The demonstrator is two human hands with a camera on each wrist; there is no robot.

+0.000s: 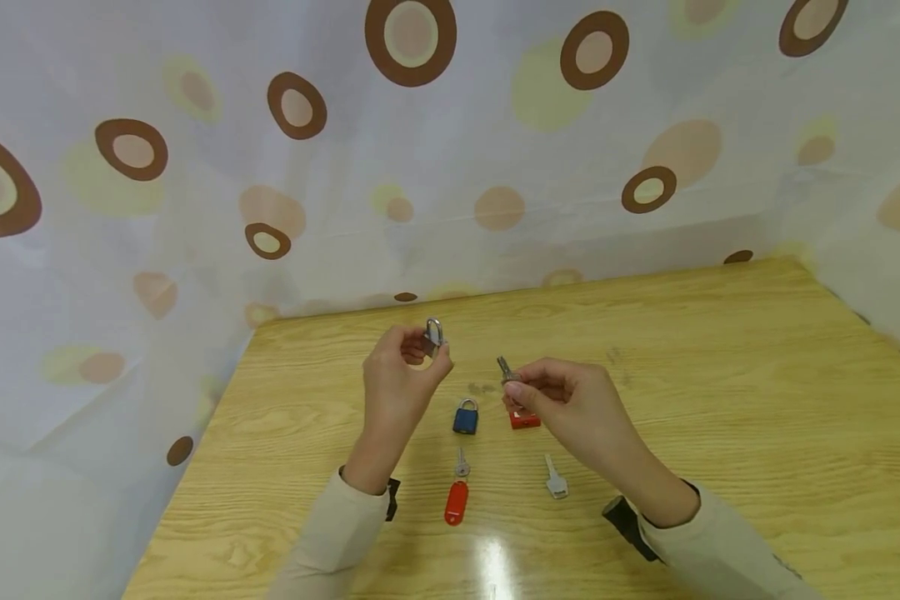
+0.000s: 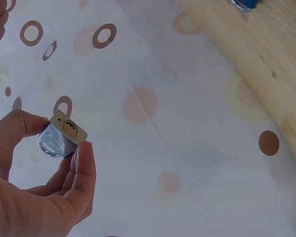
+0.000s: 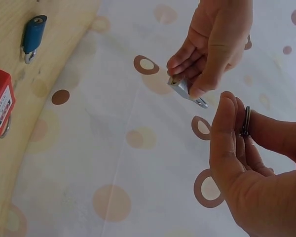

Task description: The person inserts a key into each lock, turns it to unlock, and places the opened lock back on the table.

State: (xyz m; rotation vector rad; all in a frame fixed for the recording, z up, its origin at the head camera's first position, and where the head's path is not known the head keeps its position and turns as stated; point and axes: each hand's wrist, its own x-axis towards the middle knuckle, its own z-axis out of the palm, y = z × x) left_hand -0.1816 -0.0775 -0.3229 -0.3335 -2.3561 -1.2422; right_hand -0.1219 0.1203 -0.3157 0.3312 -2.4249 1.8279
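Between thumb and fingers, my left hand (image 1: 396,379) pinches a small silver padlock (image 2: 59,140) by its body. Its shackle points up in the head view, and the keyhole face (image 2: 70,129) shows in the left wrist view. To the right, my right hand (image 1: 588,408) pinches a key (image 1: 504,367) with its blade pointing up and away; the fingers hide part of it. The right wrist view shows this metal piece (image 3: 246,121) edge-on. Key and padlock are apart. A blue padlock (image 1: 465,420) and a red padlock (image 1: 526,422) stand below the hands, the red one partly covered by my right hand.
On the wooden table (image 1: 720,400), a small key (image 1: 461,468) with a red tag (image 1: 456,503) lies nearer me. A separate silver key (image 1: 557,484) lies to its right. A white dotted sheet (image 1: 450,150) hangs behind the table and along its sides.
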